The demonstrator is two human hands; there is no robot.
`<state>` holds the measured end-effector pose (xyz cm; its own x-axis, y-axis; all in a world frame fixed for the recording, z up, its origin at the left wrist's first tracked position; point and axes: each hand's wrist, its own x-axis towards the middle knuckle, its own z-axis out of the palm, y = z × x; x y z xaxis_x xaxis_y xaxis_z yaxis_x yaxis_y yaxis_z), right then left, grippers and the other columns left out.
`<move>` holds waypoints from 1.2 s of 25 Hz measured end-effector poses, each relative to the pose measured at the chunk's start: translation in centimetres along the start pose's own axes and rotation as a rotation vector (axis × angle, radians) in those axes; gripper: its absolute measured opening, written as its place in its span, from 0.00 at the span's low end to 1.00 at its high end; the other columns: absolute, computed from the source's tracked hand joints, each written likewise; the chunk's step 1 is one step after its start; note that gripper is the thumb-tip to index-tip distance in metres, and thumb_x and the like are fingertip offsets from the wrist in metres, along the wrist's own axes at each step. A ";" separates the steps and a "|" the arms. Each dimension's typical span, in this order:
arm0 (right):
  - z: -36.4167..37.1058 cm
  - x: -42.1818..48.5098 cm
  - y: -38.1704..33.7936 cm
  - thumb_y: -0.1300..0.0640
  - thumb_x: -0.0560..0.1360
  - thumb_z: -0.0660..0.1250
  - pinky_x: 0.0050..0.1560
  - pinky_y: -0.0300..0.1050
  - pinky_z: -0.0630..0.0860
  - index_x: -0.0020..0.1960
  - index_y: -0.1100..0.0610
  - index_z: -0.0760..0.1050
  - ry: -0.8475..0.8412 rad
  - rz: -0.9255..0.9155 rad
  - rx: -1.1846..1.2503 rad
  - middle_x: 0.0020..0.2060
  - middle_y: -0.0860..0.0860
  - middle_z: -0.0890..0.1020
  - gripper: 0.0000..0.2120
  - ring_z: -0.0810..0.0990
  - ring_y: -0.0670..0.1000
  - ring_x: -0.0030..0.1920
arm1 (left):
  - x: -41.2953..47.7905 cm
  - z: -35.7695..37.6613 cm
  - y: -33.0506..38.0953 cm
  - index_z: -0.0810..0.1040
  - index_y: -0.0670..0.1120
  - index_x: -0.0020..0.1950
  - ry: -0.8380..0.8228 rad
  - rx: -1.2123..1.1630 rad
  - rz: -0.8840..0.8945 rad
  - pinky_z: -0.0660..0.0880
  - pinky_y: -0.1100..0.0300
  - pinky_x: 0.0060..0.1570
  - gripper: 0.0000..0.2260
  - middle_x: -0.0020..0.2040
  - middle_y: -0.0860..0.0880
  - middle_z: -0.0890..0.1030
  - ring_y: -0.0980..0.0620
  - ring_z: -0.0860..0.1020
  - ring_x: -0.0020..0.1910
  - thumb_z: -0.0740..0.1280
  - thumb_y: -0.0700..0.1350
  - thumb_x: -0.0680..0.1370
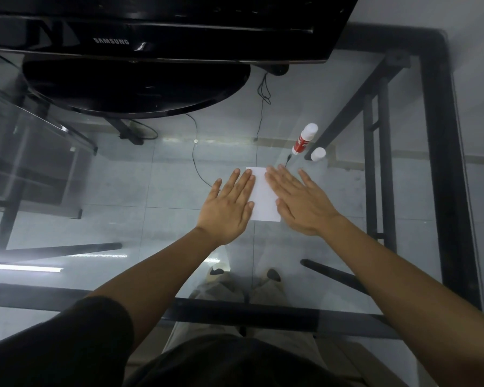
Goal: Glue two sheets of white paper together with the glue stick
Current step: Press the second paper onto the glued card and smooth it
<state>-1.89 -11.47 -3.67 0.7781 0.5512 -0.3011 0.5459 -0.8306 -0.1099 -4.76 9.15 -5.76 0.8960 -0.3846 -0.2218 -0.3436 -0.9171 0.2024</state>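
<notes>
White paper [264, 197] at frame centre lies under the flat, open-fingered left hand [229, 206] and right hand [301, 203], neither gripping; press evenly outward to seat the glued sheets.

Glass table [403, 191], black monitor [151, 29], grey tiled floor [123, 177].

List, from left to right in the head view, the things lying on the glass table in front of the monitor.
Left hand → white paper → right hand → glue stick → its cap, standing apart from it.
</notes>
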 end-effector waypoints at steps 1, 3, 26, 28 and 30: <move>0.4 -0.6 -0.4 0.46 0.78 0.39 0.69 0.48 0.30 0.73 0.52 0.35 -0.016 -0.058 0.001 0.74 0.48 0.41 0.27 0.35 0.47 0.72 | 0.0 0.0 0.0 0.41 0.46 0.75 0.005 0.007 -0.001 0.43 0.48 0.73 0.26 0.76 0.49 0.42 0.52 0.39 0.74 0.39 0.54 0.80; 0.9 -1.5 -0.8 0.43 0.78 0.37 0.68 0.48 0.28 0.72 0.51 0.32 -0.055 -0.064 -0.019 0.73 0.47 0.39 0.27 0.33 0.46 0.71 | 0.0 0.0 -0.1 0.41 0.46 0.75 0.002 0.003 -0.004 0.42 0.49 0.73 0.26 0.77 0.49 0.43 0.52 0.38 0.74 0.39 0.55 0.80; 0.0 -0.5 0.1 0.33 0.74 0.49 0.69 0.56 0.32 0.74 0.50 0.33 -0.101 0.147 0.153 0.75 0.46 0.38 0.40 0.35 0.48 0.74 | 0.0 -0.8 -0.3 0.39 0.48 0.75 -0.059 -0.078 0.004 0.40 0.48 0.72 0.25 0.77 0.50 0.42 0.52 0.37 0.74 0.41 0.55 0.81; -0.2 -0.5 0.2 0.32 0.72 0.52 0.69 0.57 0.33 0.74 0.50 0.33 -0.104 0.137 0.185 0.75 0.45 0.37 0.42 0.34 0.47 0.73 | -0.3 -1.6 -1.1 0.36 0.52 0.74 -0.083 -0.154 0.076 0.39 0.47 0.73 0.24 0.75 0.54 0.38 0.53 0.33 0.73 0.39 0.57 0.80; -0.2 -0.4 0.1 0.31 0.71 0.54 0.70 0.58 0.34 0.74 0.50 0.34 -0.103 0.126 0.217 0.75 0.45 0.37 0.44 0.33 0.47 0.73 | -1.3 -2.3 -2.0 0.34 0.56 0.73 -0.127 -0.073 0.232 0.31 0.49 0.71 0.24 0.74 0.57 0.37 0.53 0.31 0.72 0.36 0.59 0.79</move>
<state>-2.11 -11.77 -3.32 0.7940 0.4411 -0.4184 0.3590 -0.8956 -0.2628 -4.59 11.70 -3.68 0.7514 -0.5983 -0.2783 -0.5105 -0.7943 0.3292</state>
